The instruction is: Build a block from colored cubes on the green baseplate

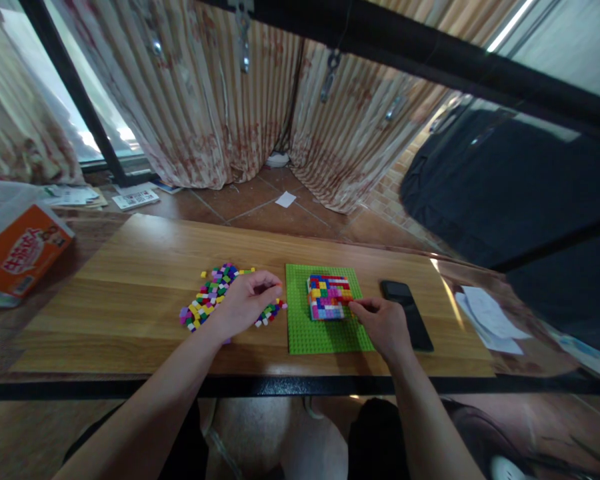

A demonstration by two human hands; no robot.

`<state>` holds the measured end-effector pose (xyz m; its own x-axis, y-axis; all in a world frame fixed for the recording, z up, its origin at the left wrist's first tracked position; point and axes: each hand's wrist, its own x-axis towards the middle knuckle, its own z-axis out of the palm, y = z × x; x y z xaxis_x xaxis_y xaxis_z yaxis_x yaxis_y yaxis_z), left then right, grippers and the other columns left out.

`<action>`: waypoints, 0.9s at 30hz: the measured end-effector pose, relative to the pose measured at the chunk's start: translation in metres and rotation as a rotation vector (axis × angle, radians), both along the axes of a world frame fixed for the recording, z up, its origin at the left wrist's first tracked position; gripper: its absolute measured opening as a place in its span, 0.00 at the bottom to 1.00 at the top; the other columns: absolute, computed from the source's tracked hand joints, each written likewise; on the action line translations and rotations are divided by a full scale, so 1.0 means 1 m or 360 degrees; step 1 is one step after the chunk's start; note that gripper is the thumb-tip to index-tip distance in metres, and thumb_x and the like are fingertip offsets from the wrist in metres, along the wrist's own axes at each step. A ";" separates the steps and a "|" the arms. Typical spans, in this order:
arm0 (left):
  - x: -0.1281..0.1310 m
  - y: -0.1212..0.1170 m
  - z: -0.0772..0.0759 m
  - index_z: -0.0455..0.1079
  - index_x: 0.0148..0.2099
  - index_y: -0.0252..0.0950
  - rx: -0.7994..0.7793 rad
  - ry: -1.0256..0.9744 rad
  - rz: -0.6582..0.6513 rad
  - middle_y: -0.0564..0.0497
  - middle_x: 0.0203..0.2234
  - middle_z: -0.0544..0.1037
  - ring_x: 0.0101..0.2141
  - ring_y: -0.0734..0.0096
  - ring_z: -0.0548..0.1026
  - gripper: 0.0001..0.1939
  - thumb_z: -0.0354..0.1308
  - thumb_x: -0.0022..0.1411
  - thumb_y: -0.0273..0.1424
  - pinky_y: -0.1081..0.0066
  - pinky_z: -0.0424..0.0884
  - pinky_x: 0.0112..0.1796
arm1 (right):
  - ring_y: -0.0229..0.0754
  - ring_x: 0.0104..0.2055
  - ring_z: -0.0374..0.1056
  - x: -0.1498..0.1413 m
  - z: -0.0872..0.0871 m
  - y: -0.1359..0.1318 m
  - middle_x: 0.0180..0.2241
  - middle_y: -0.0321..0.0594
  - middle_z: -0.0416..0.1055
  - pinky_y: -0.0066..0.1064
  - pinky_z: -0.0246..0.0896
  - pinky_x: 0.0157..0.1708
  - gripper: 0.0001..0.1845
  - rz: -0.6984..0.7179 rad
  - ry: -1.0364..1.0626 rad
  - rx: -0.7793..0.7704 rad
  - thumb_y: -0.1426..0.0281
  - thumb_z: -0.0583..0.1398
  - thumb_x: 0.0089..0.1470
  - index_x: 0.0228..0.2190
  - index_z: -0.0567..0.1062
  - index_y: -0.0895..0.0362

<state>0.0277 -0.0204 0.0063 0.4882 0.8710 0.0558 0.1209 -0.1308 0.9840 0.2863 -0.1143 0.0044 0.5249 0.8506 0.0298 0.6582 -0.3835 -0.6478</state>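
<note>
A green studded baseplate [305, 339] lies on the wooden table, and a block of many-coloured toy bricks [325, 308] is built up on it. At the right side of that block, my right hand [386, 325] has thumb and forefinger pinched on a small red brick [346, 301], which touches or nearly touches the built bricks. My left hand [247, 301] is over the right part of a loose pile of small coloured bricks [205, 303], hiding some of them. Its thumb and fingers are closed together; what they hold, if anything, is too small to name.
A black phone [409, 315] lies right of the baseplate, close to my right hand. White papers [493, 317] are at the table's right, and an orange and white box [27, 250] stands at the far left. A black bar [300, 385] runs along the table's near edge [180, 363].
</note>
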 end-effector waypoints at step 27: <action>-0.004 0.003 -0.001 0.72 0.33 0.33 0.0091 0.0038 0.0036 0.53 0.23 0.73 0.25 0.76 0.68 0.08 0.58 0.58 0.34 0.76 0.64 0.27 | 0.39 0.30 0.69 0.002 -0.002 0.001 0.34 0.41 0.74 0.32 0.65 0.32 0.10 0.0476 -0.0258 0.0267 0.63 0.59 0.53 0.29 0.79 0.54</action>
